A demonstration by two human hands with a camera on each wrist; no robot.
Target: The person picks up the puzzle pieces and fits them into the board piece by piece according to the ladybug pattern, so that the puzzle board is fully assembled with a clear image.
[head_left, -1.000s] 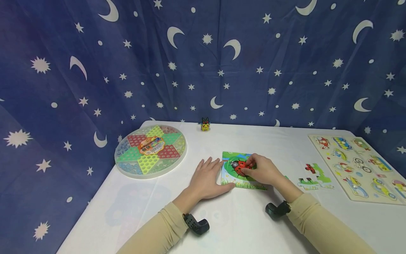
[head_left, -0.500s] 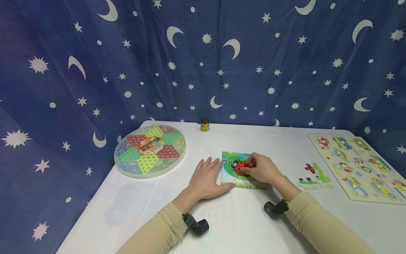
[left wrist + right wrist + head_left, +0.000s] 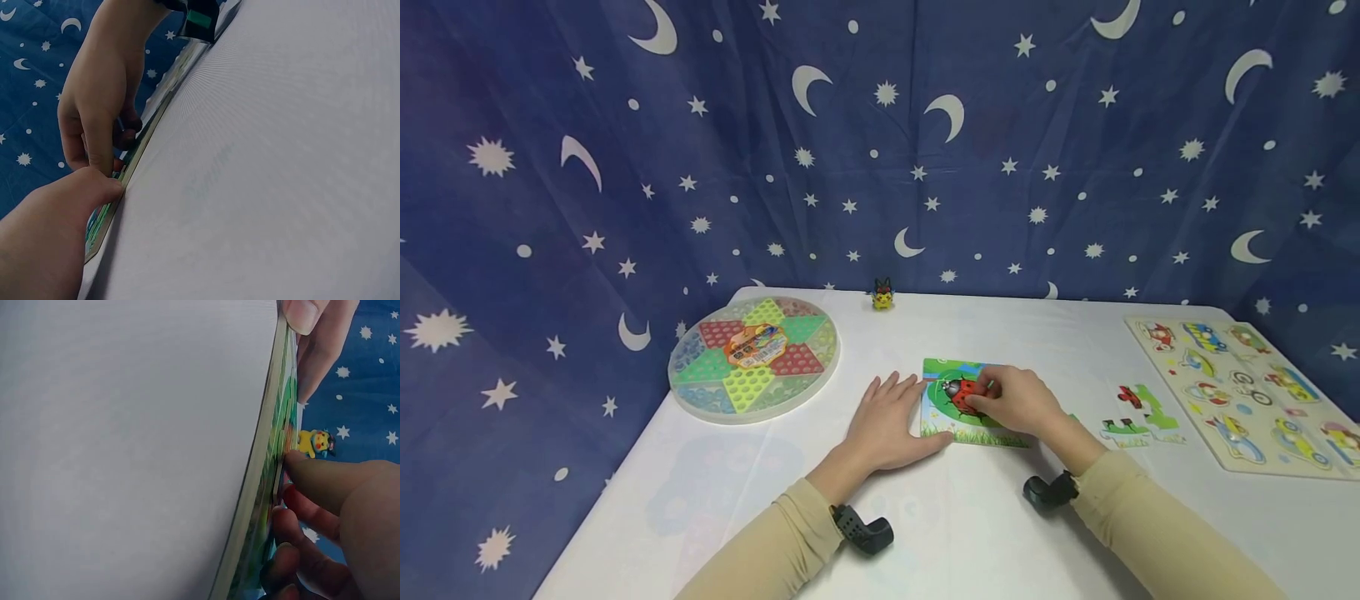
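A ladybug jigsaw puzzle [image 3: 940, 421] in a board with a grassy lower border lies on the white table, in the head view. My left hand [image 3: 880, 425] rests flat at its left side, fingers spread, with the thumb [image 3: 107, 187] on the near edge. Over the red ladybug picture [image 3: 957, 393], my right hand [image 3: 1021, 404] pinches a puzzle piece between thumb and curled fingers; the hand hides most of that piece and the board's right part. The right wrist view shows the thumb [image 3: 306, 469] against the puzzle's surface.
Several loose puzzle pieces [image 3: 1161, 412] lie right of the right hand. Farther right is a wooden peg puzzle board [image 3: 1221, 408] with vehicles. A round Chinese checkers set [image 3: 752, 358] sits at the left. A small yellow figurine [image 3: 882, 296] stands near the back edge, before a starry curtain [image 3: 850, 117].
The right hand stays over the ladybug, its fingers shifting only slightly. The left hand has not moved. The whole head view has drifted a little.
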